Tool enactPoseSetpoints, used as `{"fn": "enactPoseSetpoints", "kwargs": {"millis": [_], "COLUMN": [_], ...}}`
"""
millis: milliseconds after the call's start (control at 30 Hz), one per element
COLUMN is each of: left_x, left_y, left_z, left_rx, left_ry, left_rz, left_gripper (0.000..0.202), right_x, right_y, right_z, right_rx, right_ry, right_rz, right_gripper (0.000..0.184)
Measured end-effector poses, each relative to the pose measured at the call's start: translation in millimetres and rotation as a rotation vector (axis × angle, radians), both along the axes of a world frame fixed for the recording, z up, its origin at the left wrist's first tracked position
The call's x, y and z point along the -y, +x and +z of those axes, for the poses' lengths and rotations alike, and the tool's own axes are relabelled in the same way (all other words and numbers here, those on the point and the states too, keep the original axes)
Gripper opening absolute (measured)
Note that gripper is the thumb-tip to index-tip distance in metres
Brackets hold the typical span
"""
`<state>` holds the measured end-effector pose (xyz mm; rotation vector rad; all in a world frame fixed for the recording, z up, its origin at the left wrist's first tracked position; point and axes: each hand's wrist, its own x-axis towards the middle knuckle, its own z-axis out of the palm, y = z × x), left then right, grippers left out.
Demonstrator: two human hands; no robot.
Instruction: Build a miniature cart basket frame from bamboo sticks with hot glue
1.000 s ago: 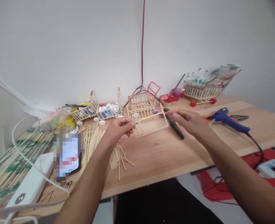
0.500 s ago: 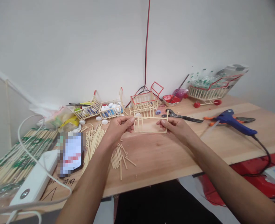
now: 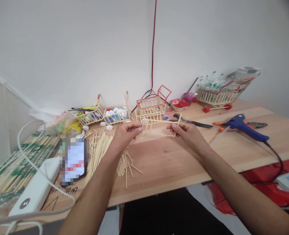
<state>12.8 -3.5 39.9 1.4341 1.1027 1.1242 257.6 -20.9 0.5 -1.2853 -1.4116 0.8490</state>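
A small rectangular frame of thin wooden sticks (image 3: 160, 127) is held just above the wooden table (image 3: 174, 163), between both hands. My left hand (image 3: 125, 133) pinches its left end with fingers closed. At the right end, my right hand (image 3: 185, 132) pinches the frame's lower corner. Loose cut sticks (image 3: 102, 150) lie spread under my left wrist. Black scissors (image 3: 191, 122) rest on the table just behind the frame.
Stick-built baskets with red trim (image 3: 152, 105) and with bottle caps (image 3: 115, 114) stand along the wall. A blue glue gun (image 3: 245, 128) lies at right, its cord running off the edge. A phone (image 3: 73, 160), white power strip (image 3: 34, 192) and bundled skewers (image 3: 14, 163) occupy the left.
My right hand set the black scissors down on the table and took hold of the frame's right end. The frame has tilted and shifted slightly between both hands.
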Motion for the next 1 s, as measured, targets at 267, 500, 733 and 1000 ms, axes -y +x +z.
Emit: {"fn": "enactPoseSetpoints", "kwargs": {"millis": [267,500,733,1000], "left_x": [-1.2,-4.4,-3.5,-1.4], "left_y": [3.3,1.4,2.0,3.0], "left_z": [-0.7,-1.9,-1.2,-1.7], "left_rx": [-0.076,-0.092,-0.09,0.01], "left_ry": [0.089,0.136,0.125,0.05], "left_rz": [0.01,0.011,0.001,-0.077], "left_gripper": [0.024,0.02,0.021,0.027], "right_x": [2.9,0.7,-1.0,0.2], "right_y": [0.9,0.7,-1.5,-2.1], "right_z": [-4.5,-11.5,-21.5,-16.4], "right_rx": [0.009,0.066,0.002,-0.245], "right_ry": [-0.013,-0.02,-0.134,-0.217], "right_rz": [0.075,0.195,0.227,0.177], "right_gripper": [0.04,0.035,0.039,0.042]}}
